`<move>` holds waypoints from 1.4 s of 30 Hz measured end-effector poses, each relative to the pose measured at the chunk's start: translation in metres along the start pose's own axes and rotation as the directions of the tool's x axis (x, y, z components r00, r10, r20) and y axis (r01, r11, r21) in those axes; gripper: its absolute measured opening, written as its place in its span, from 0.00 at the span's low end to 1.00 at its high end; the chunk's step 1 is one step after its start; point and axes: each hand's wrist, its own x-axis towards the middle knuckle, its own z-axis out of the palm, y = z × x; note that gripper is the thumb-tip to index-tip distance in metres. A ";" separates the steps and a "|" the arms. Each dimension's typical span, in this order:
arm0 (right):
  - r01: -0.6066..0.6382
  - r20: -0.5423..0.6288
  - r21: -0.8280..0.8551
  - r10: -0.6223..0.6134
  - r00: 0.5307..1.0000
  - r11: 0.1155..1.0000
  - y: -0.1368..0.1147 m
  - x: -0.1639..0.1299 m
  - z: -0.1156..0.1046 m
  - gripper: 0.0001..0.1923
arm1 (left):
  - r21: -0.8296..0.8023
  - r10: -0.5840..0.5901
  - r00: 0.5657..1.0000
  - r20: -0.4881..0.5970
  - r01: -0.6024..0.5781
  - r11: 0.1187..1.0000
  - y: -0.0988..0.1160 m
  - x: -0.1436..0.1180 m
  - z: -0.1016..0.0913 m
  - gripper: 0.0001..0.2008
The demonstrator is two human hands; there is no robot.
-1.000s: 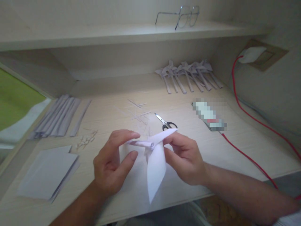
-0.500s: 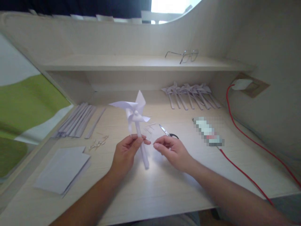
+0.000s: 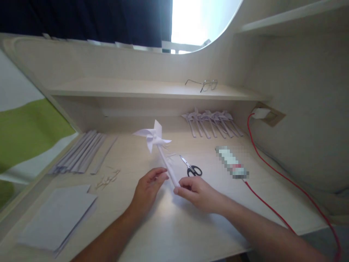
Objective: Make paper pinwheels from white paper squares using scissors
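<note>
A white paper pinwheel [image 3: 153, 137] on a rolled paper stick [image 3: 167, 165] leans away from me above the desk [image 3: 191, 225]. My right hand [image 3: 197, 193] pinches the stick's lower end between thumb and fingers. My left hand [image 3: 148, 187] rests just left of the stick with its fingers loosely apart; its fingertips are close to the stick and hold nothing. Small black-handled scissors [image 3: 192, 168] lie just beyond my right hand.
A row of finished pinwheels [image 3: 211, 122] lies at the back. Rolled paper sticks [image 3: 79, 153] lie at the left, with a stack of paper squares [image 3: 57, 218] nearer me and small scraps [image 3: 107, 179] between. A red cable [image 3: 272, 207] runs to a wall socket [image 3: 261, 113]. Glasses [image 3: 204, 84] sit on the shelf.
The pinwheel went from being folded low in both hands, to upright in my left hand, to tilted away and held at its end by my right hand. My view has risen.
</note>
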 end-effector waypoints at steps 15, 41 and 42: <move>-0.580 -0.479 -0.194 0.440 0.760 0.791 0.086 0.090 -0.189 0.19 | 0.423 0.237 0.968 0.084 -0.250 0.871 -0.019 0.018 -0.006 0.14; -0.666 -0.667 -0.338 0.330 0.668 0.665 0.094 0.118 -0.215 0.19 | 0.424 0.230 0.972 0.051 -0.229 0.876 -0.022 0.021 -0.009 0.13; -0.654 -0.677 -0.344 0.305 0.670 0.674 0.089 0.115 -0.216 0.19 | 0.426 0.228 0.972 0.050 -0.227 0.876 -0.022 0.021 -0.009 0.13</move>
